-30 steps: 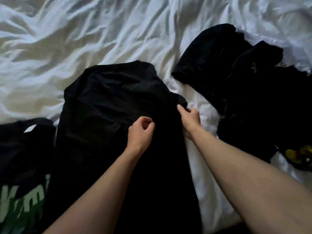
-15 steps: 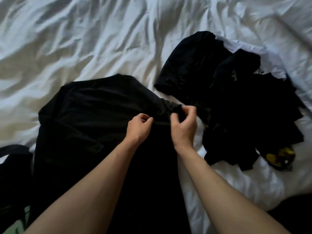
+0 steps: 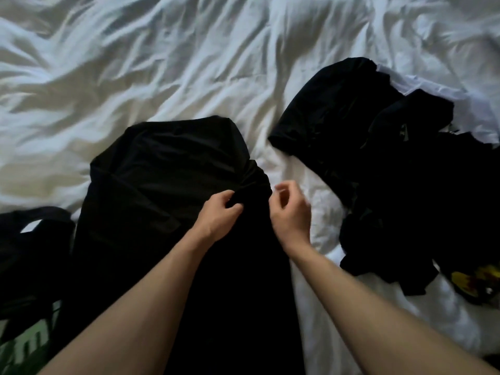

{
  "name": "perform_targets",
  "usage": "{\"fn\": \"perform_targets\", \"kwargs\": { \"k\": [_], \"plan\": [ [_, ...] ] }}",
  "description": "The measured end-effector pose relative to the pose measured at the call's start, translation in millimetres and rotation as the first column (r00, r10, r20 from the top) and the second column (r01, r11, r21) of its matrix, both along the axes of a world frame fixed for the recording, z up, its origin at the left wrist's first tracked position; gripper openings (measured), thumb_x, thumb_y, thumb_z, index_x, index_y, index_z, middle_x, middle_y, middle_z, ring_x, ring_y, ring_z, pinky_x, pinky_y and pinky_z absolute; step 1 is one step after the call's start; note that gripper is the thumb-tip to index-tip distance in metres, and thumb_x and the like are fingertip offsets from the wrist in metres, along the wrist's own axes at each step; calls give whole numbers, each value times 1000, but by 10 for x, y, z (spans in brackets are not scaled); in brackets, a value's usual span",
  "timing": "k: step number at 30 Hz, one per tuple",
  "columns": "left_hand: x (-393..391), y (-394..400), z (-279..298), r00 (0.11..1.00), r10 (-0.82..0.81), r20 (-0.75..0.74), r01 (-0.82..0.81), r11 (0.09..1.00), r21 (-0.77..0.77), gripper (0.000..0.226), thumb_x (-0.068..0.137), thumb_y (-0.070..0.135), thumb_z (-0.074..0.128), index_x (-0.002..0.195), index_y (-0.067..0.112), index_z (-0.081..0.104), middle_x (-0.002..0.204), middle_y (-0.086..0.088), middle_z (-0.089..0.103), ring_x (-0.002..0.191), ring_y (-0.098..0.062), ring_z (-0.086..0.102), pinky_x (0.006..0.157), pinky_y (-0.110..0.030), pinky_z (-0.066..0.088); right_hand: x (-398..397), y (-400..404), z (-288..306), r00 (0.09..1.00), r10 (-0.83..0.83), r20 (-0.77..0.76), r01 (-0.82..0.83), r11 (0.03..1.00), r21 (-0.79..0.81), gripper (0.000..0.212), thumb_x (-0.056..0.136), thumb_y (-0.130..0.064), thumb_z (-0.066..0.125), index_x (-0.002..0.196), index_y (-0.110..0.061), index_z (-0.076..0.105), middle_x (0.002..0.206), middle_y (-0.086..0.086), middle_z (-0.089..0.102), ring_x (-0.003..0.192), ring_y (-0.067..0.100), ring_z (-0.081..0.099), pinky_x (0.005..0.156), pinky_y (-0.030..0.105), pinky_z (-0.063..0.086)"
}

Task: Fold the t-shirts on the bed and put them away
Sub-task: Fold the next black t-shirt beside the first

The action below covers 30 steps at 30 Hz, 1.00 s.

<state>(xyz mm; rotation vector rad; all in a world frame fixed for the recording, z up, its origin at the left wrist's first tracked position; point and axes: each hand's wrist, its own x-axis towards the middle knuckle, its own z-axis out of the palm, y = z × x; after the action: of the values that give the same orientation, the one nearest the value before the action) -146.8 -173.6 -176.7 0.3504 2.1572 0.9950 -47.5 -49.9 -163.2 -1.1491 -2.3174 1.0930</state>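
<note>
Roughly early days: your left hand (image 3: pixel 220 213) pinches a bunched fold of the black t-shirt (image 3: pixel 167 190) spread in front of you. Right hand (image 3: pixel 290 212) sits just beside the shirt's right edge, fingers loosely curled, gripping nothing as far as I can see; it's motion-blurred, so not fully certain.

Progress, judged from the layout:
- This shirt is partly laid out, right side bunched near your left hand, no clean fold visible.
- Crumpled pile of dark shirts (image 3: pixel 392 171) off to the right, unfolded, with a yellow print (image 3: pixel 470 280) showing at its near end.
- Another dark shirt with green lettering (image 3: pixel 29 266) at the left edge, touching or overlapping the one you're working on; can't tell if it's folded.
- Nothing looks put away.

Room:
- White sheet (image 3: pixel 135 63) is open beyond the shirt, wrinkled but free, so you can spread forward.
- Narrow strip of bare sheet between the shirt's right edge and the pile; your right hand is in it.
- Left side is tight against the lettered shirt.
- Near hem runs out of view below.
</note>
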Motion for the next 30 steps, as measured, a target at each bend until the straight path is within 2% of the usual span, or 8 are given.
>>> {"fn": "perform_targets", "kwargs": {
  "k": [3, 5, 7, 10, 13, 19, 25, 30],
  "plan": [
    [145, -4, 61, 998, 41, 55, -51, 981, 188, 19, 70, 30, 53, 78, 13, 58, 67, 9, 57, 64, -9, 52, 62, -32, 41, -300, 273, 29, 967, 84, 240, 0, 945, -328, 47, 91, -47, 62, 122, -12, 54, 108, 1, 56, 95, 17, 57, 88, 35, 48],
    [229, -29, 40, 993, 47, 108, -74, 964, 254, 27, 65, 33, 56, 81, 11, 59, 69, 2, 58, 65, -10, 52, 63, -35, 41, -488, 389, 110, 984, 71, 166, 64, 723, -687, 51, 92, -57, 56, 111, -9, 59, 89, 1, 56, 81, 19, 56, 70, 31, 45],
    [249, -46, 39, 986, 24, 163, -69, 958, 277, 34, 65, 35, 58, 88, 11, 63, 77, -7, 65, 72, -13, 58, 67, -42, 46, -591, 496, 161, 979, 127, 161, 61, 567, -821, 45, 91, -58, 55, 93, -14, 63, 69, -1, 55, 55, 13, 50, 53, 25, 35],
    [215, 16, 96, 982, -47, 181, -11, 951, 308, 36, 76, 40, 67, 101, 15, 71, 102, -4, 70, 95, -11, 66, 86, -36, 51, -698, 573, 137, 915, 329, 235, -29, 633, -774, 37, 86, -38, 71, 102, -5, 69, 84, 10, 69, 68, 20, 64, 64, 32, 51],
    [204, 212, 143, 996, 36, -83, -19, 980, 197, 23, 85, 29, 72, 96, 8, 73, 114, 3, 56, 101, -6, 57, 85, -9, 39, -775, 626, 78, 982, 113, 153, 23, 728, -685, 24, 87, -13, 70, 106, -1, 66, 88, 15, 68, 75, 22, 64, 68, 30, 54],
    [128, 676, 161, 988, 48, -146, -33, 994, 107, 15, 85, 26, 68, 95, 15, 65, 93, 0, 64, 84, -16, 62, 75, -30, 50, -695, 944, 91, 977, -211, -29, 189, 921, -341, 14, 85, -15, 66, 94, -18, 56, 91, 3, 63, 86, 20, 64, 81, 35, 54],
    [75, 775, 85, 982, 166, 92, -176, 978, 111, 17, 88, 15, 56, 103, 23, 63, 92, 5, 69, 86, -13, 65, 75, -28, 51, -584, 1141, 85, 979, -192, -74, 125, 841, -526, 12, 89, -25, 68, 97, -17, 64, 101, 8, 68, 90, 16, 66, 83, 29, 55],
    [168, 506, 26, 945, 320, 72, -327, 939, 111, 17, 94, 17, 55, 103, 24, 67, 90, 10, 70, 88, -7, 65, 71, -15, 47, -609, 1104, -20, 985, -174, -16, 130, 794, -594, 6, 95, -15, 62, 99, -11, 60, 88, 10, 62, 58, 10, 53, 46, 12, 42]
  ]
}}
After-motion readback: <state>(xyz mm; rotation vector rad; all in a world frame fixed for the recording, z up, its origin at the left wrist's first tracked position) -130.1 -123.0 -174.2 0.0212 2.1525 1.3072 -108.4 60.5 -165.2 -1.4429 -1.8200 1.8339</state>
